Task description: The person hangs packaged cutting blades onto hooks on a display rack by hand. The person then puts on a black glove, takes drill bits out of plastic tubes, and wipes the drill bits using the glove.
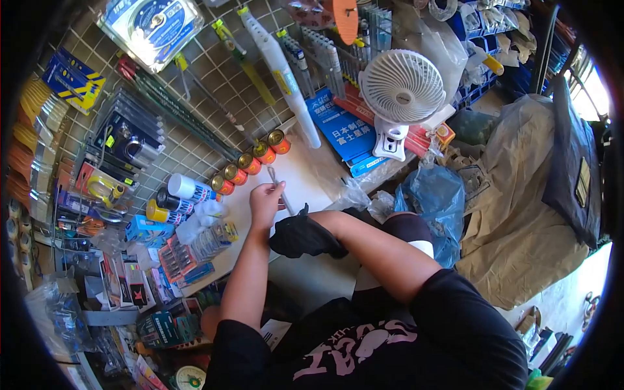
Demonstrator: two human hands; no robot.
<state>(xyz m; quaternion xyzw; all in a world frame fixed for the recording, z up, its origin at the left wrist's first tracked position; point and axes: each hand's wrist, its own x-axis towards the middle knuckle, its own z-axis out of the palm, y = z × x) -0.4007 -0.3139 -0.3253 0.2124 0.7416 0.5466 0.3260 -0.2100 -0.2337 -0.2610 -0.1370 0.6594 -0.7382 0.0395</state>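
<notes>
My left hand [263,203] is closed, its thumb and fingers pinching a slim silvery metal tool [287,200]. The tool slants over the pale board [307,174], its upper end near the row of orange cans. Its lower end meets a bunched black cloth [302,235]. The cloth covers my right hand, whose fingers are hidden beneath the folds; the forearm runs straight into it. Both hands are close together over the near edge of the board.
Several orange cans [265,152] line the board beside spray cans [190,187] and small packaged goods [179,259]. A white fan [402,88] stands at the back right near blue boxes [341,127]. A blue plastic bag [432,201] lies right. Packaged tools hang on the wire grid.
</notes>
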